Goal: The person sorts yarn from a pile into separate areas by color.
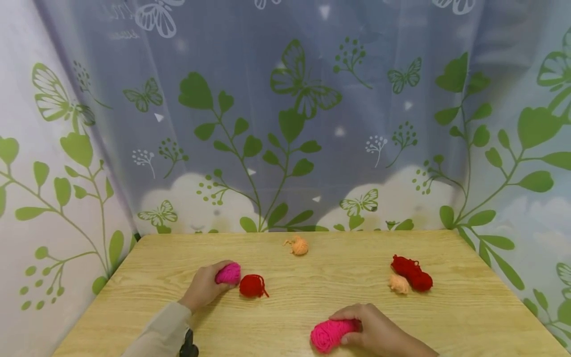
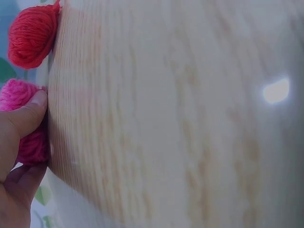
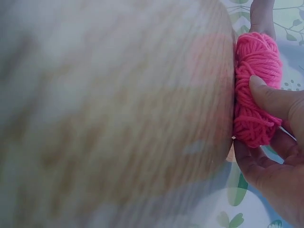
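Observation:
At the left of the table, my left hand [image 1: 205,286] grips a small magenta yarn ball [image 1: 229,273]. Its thumb lies across the yarn in the left wrist view, the fingers below. Just right of that ball is a red yarn ball [image 1: 252,286] with a loose strand. Nearer the front edge, my right hand [image 1: 369,328] holds one end of an elongated hot-pink yarn skein [image 1: 327,335]. In the right wrist view the thumb presses the side of the skein [image 3: 259,61], and the fingers curl under its near end.
A small peach yarn ball [image 1: 300,246] with a loose tail lies near the table's back edge. Toward the right, a long dark-red yarn skein [image 1: 412,274] lies against a peach yarn bundle [image 1: 399,284]. Patterned curtains [image 1: 250,124] enclose the wooden table [image 1: 285,267] behind and at both sides.

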Motion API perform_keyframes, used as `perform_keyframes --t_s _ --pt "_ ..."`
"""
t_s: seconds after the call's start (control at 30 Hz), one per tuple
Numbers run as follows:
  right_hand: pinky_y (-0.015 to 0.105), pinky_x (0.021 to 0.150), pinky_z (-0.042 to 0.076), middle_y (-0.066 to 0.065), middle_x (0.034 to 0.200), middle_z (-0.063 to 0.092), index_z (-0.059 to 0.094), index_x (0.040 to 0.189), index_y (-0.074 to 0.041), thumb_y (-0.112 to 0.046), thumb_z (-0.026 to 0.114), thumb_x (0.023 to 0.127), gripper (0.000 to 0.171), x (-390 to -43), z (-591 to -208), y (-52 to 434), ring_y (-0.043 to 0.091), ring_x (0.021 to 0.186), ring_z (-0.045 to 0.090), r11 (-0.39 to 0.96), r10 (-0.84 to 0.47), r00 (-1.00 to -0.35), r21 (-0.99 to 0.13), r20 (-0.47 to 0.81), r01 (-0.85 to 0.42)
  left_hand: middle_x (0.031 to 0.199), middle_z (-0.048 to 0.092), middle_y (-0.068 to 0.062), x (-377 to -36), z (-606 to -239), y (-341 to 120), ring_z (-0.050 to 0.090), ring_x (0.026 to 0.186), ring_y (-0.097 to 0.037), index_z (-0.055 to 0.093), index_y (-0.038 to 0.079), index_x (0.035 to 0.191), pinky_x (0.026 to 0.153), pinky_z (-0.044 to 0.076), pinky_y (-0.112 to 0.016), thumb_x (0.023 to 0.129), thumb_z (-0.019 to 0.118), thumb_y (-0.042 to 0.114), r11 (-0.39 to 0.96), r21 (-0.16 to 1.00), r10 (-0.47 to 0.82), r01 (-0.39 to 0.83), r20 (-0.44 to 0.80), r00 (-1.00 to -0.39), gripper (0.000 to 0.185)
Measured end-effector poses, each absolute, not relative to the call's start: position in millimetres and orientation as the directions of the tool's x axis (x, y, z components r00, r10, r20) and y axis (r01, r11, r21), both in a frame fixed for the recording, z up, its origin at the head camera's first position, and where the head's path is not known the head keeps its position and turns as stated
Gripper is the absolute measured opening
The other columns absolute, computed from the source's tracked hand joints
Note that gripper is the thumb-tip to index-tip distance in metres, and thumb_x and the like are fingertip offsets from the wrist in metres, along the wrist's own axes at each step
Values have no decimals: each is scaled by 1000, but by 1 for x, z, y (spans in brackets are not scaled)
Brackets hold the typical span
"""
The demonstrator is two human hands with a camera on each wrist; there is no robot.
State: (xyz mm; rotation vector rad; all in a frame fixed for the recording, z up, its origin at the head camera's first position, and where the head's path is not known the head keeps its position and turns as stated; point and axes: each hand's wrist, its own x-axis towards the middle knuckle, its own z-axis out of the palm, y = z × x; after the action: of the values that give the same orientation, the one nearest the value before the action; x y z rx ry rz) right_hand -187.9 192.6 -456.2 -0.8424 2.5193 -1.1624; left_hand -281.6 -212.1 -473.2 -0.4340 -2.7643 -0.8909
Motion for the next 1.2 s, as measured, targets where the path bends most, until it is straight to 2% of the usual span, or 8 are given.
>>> perform_keyframes --t_s 0.33,0.47,0.63,0.77,0.93,1.2 --pt "21 84 49 -6 113 68 71 114 -18 -28 77 80 35 -188 -456 193 8 104 58 522 -584 -811 -756 20 -395 107 69 -17 -281 -471 -216 65 96 -30 66 3 118 84 53 -45 71 84 7 776 534 192 337 310 -931 50" --pt "22 85 49 -5 113 68 72 113 -18 -29 77 79 36 -188 -455 193 11 105 60 519 -588 -808 -746 42 -416 109 68 -21 -282 -460 -217 64 97 -33 65 2 121 83 53 -47 72 81 1 773 544 172 326 315 -933 51" --pt "23 86 49 -5 113 69 72 114 -18 -30 78 78 38 -191 -456 194 13 106 60 521 -594 -803 -741 42 -424 112 66 -23 -284 -442 -217 64 92 -27 62 0 124 77 55 -39 74 80 0 766 548 167 336 335 -927 53" --pt "23 86 49 -5 113 69 71 114 -18 -31 78 78 38 -192 -457 194 11 106 60 517 -604 -796 -736 50 -438 111 67 -21 -285 -429 -212 62 85 -22 62 2 125 68 54 -31 74 82 9 758 540 183 367 363 -914 55" --pt "23 86 49 -3 114 69 71 115 -15 -30 78 78 40 -192 -457 194 11 106 60 519 -604 -795 -730 54 -444 114 66 -19 -284 -418 -194 66 94 -26 62 5 126 73 57 -32 74 83 14 702 590 214 399 360 -908 57" --pt "22 86 49 0 115 69 70 117 -8 -27 79 77 45 -191 -455 192 10 107 60 536 -593 -804 -724 42 -434 114 67 -18 -276 -418 -157 65 100 -29 64 4 122 77 57 -32 71 83 3 582 665 278 468 378 -883 55"
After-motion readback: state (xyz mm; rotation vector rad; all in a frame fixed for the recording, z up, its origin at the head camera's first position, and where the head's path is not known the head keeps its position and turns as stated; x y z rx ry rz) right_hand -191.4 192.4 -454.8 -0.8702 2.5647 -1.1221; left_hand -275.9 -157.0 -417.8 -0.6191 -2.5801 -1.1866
